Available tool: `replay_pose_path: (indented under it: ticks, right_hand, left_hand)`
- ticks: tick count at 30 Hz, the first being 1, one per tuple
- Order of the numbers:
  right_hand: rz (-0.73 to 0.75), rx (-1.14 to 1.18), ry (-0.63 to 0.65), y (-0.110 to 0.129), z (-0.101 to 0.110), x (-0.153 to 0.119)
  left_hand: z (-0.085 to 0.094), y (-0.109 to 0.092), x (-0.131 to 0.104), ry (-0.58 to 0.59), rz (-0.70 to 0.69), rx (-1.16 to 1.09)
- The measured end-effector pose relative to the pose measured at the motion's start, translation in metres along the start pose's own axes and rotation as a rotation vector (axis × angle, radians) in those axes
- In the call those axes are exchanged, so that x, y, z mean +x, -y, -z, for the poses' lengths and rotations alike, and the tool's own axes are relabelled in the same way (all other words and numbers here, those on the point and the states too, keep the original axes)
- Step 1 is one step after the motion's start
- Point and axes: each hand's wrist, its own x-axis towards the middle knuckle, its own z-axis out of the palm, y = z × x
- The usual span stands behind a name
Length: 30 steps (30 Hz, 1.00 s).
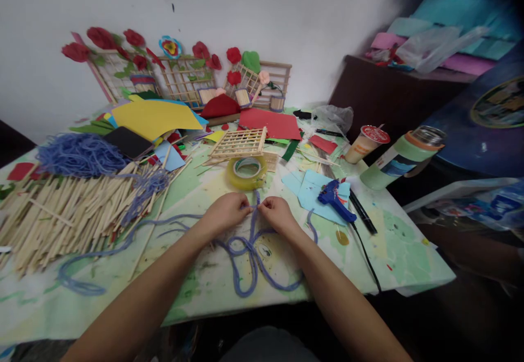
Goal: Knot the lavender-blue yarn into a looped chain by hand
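Blue-purple yarn [252,253] lies in loops on the table between my forearms and rises to my fingers. My left hand [229,210] pinches a bit of it, fingers closed. Close beside it on the right, my right hand [277,213] is closed in a pinch on the same yarn. A short upright piece of yarn shows between the two hands, just below a roll of clear yellow tape [233,175]. A small wooden stick lattice [239,143] sits behind the tape. More yarn trails off to the left, towards a pile of wooden sticks [57,220].
A tangled heap of yarn [82,154] lies at left. A blue glue gun [338,201] with a cord, black pens [363,214], a cup [365,142] and an open bottle [401,157] stand or lie at right. Coloured paper [158,119] and stick fences with paper flowers [184,78] are behind.
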Motion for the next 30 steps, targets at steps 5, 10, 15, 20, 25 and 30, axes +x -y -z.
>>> replay_pose_path:
  ticks: [5, 10, 15, 20, 25, 30]
  right_hand:
    - [-0.157, 0.318, 0.062, 0.012, 0.001, -0.005]
    - [-0.285, 0.694, 0.212, 0.020, 0.004, -0.014]
    - [-0.286, 0.906, 0.225, 0.015, 0.006, -0.016]
    - [-0.281, 0.893, 0.252, 0.016, 0.007, -0.018]
    - [-0.237, 0.748, 0.239, 0.018, 0.010, -0.020]
    - [-0.196, 0.607, 0.168, 0.016, 0.011, -0.019]
  left_hand:
    - [-0.023, -0.026, -0.031, 0.045, -0.219, 0.138]
    - [-0.040, -0.034, -0.052, 0.162, -0.329, 0.156]
    - [-0.009, -0.025, -0.023, 0.107, -0.116, -0.139]
    - [-0.013, -0.008, 0.002, 0.022, 0.290, -0.818]
    - [-0.027, -0.003, 0.001, 0.220, 0.407, -1.130]
    - [-0.024, 0.000, 0.002, 0.241, 0.406, -1.122]
